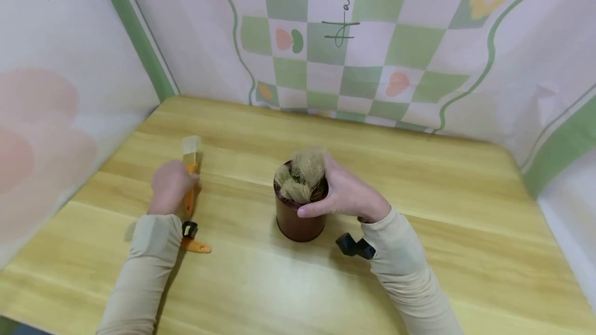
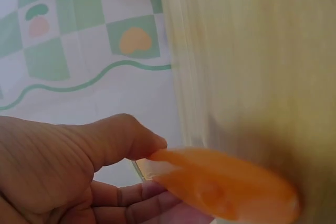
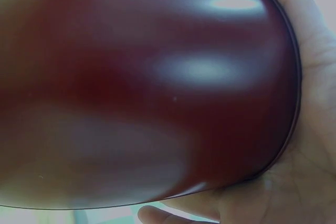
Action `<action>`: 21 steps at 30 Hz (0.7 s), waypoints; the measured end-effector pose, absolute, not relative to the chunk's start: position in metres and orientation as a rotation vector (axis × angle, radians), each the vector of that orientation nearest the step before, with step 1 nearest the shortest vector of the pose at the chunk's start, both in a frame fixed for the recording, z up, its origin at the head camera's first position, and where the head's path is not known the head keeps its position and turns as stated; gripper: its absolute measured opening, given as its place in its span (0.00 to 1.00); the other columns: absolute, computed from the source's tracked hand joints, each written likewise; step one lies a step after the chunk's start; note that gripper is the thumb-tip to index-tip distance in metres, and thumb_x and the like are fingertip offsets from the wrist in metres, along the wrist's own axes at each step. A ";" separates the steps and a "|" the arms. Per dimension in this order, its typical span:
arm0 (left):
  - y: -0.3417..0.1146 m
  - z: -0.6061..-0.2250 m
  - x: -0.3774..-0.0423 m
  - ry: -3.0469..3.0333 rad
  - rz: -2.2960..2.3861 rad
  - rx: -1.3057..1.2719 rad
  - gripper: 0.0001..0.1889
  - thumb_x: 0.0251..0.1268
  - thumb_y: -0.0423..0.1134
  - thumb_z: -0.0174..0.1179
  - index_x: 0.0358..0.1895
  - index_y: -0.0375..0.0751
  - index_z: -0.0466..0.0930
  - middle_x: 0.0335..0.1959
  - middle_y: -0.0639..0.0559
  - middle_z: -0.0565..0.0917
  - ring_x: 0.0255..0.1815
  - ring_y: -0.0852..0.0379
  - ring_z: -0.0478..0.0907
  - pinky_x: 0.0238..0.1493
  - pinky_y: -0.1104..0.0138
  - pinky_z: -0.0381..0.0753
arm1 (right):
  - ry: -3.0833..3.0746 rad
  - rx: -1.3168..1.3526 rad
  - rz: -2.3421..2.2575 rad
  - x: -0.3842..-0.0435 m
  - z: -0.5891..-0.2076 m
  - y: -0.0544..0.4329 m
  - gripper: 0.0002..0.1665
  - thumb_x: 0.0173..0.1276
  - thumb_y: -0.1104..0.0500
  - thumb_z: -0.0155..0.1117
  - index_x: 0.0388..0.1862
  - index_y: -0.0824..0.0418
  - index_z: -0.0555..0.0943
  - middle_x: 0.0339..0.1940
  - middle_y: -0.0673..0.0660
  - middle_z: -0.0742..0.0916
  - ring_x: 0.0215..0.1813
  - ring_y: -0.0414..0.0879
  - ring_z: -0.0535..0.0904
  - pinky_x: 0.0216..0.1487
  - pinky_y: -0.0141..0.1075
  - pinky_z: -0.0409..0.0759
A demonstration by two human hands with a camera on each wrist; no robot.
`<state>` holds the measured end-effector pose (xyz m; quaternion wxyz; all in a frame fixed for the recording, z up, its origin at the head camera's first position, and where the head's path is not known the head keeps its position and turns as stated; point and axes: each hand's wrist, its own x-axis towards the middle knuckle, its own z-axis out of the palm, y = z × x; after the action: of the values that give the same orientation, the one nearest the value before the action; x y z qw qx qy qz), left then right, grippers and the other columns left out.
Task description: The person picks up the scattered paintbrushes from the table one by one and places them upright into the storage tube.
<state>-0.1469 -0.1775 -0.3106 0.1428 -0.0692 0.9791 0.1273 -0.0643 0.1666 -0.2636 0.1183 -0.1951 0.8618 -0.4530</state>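
Note:
My left hand [image 1: 171, 182] pinches a paintbrush [image 1: 190, 159] between thumb and fingers at the left of the table. Its pale bristles point to the far side, and the orange handle [image 2: 226, 184] fills the lower middle of the left wrist view. Under my left forearm lies a second paintbrush [image 1: 196, 246], its middle hidden by the sleeve. A dark red-brown round can [image 1: 299, 220] stands upright near the table's middle, with tan bristly tufts [image 1: 308, 167] sticking out of the top. Around its rim, from the right, my right hand [image 1: 346, 190] holds the can [image 3: 157, 93].
The wooden table [image 1: 419, 278] reaches to a fabric backdrop [image 1: 368, 74] with green and white checks behind it. A pale side panel [image 1: 70, 133] rises at the left. Black wrist devices [image 1: 355, 247] sit at both cuffs.

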 end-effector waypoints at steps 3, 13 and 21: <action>-0.178 -0.311 -0.146 2.814 0.384 -0.262 0.20 0.67 0.48 0.56 0.28 0.31 0.78 0.29 0.38 0.82 0.25 0.51 0.76 0.23 0.65 0.74 | 2.519 -0.576 -1.329 -0.062 -0.266 0.168 0.64 0.42 0.54 0.83 0.72 0.59 0.53 0.67 0.59 0.70 0.70 0.52 0.66 0.73 0.50 0.62; -0.185 -0.310 -0.147 2.927 0.347 -0.303 0.23 0.69 0.50 0.52 0.24 0.32 0.74 0.21 0.42 0.76 0.21 0.52 0.72 0.19 0.65 0.71 | 2.516 -0.542 -1.326 -0.063 -0.269 0.169 0.67 0.43 0.53 0.82 0.75 0.60 0.49 0.69 0.60 0.68 0.73 0.53 0.63 0.74 0.51 0.59; -0.186 -0.310 -0.144 3.062 0.491 -0.272 0.23 0.68 0.50 0.51 0.26 0.30 0.78 0.25 0.36 0.81 0.24 0.46 0.76 0.20 0.62 0.71 | 2.507 -0.534 -1.319 -0.064 -0.266 0.167 0.65 0.44 0.53 0.82 0.74 0.60 0.50 0.69 0.60 0.67 0.73 0.52 0.62 0.74 0.50 0.59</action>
<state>-0.1441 -0.1862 -0.3096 0.0141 -0.0873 0.9835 0.1578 -0.0635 0.1673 -0.2665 0.1290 -0.1837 0.8625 -0.4535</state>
